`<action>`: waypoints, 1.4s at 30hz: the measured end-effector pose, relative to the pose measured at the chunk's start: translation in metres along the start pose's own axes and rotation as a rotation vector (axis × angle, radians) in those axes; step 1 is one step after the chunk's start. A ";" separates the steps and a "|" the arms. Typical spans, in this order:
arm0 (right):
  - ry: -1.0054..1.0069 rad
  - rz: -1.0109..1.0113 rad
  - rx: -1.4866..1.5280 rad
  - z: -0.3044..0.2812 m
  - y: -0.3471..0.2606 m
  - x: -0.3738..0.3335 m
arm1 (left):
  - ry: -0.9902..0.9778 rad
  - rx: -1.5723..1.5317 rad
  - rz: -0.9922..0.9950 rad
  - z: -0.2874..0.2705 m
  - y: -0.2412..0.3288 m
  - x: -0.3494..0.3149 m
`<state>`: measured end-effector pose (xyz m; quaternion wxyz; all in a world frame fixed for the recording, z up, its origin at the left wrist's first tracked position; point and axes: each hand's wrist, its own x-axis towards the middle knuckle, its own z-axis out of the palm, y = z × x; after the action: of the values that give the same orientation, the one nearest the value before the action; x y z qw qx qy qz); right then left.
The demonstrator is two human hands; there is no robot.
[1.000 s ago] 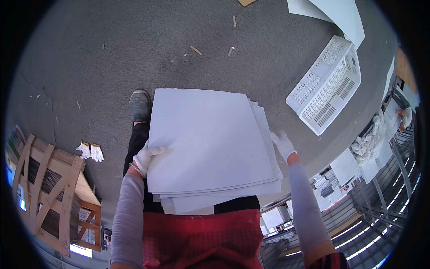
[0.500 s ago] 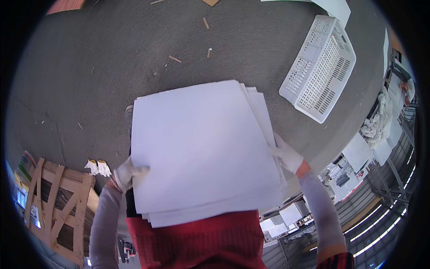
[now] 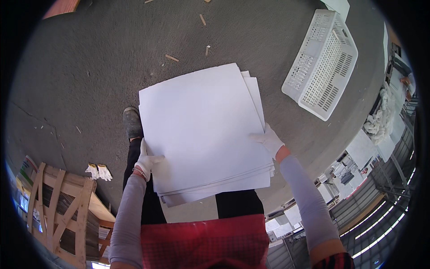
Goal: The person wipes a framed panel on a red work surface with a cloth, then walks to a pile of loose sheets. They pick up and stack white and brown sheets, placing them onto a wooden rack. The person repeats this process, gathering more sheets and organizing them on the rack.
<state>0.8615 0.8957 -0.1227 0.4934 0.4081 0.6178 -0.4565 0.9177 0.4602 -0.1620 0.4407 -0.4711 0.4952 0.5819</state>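
Observation:
A stack of large white sheets [image 3: 204, 130], its edges uneven at the right and near sides, is held out in front of my body. My left hand [image 3: 145, 162], in a white glove, grips the stack's left edge with the thumb lying on top and the fingers hidden at the side and below. On the opposite edge my right hand [image 3: 270, 140], also gloved in white, holds the stack with its thumb over the top sheet. The right fingers are mostly out of sight under the sheets.
A white perforated plastic crate [image 3: 322, 65] lies on the grey floor at the far right. A wooden slatted crate [image 3: 58, 210] stands at the near left, beside a pair of white gloves [image 3: 99, 171]. Small wood strips [image 3: 172, 58] are scattered ahead. My shoe [image 3: 132, 122] shows left of the stack.
The stack and both hands have moved farther from my body, uncovering my legs and left shoe. My right hand has shifted leftward in the view. Both hands keep their hold.

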 end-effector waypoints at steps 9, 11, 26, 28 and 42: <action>0.132 -0.402 0.230 0.002 -0.117 -0.166 | 0.061 -0.195 0.367 0.016 0.123 -0.150; 0.178 -0.544 0.229 0.005 -0.159 -0.216 | 0.049 -0.217 0.546 0.013 0.166 -0.194; -0.103 -1.120 0.608 0.146 -0.220 -0.522 | -0.188 -0.320 1.135 -0.161 0.239 -0.579; -0.191 -1.102 0.521 0.167 -0.236 -0.525 | -0.189 -0.307 1.143 -0.188 0.226 -0.588; -0.504 -1.381 -0.294 0.266 -0.255 -0.517 | 0.443 -0.662 1.296 -0.209 0.026 -0.634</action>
<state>0.7739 0.5469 0.4007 0.2707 -0.2594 0.6564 -0.6546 1.0216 0.2205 0.4527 -0.2633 -0.2993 0.5494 0.7344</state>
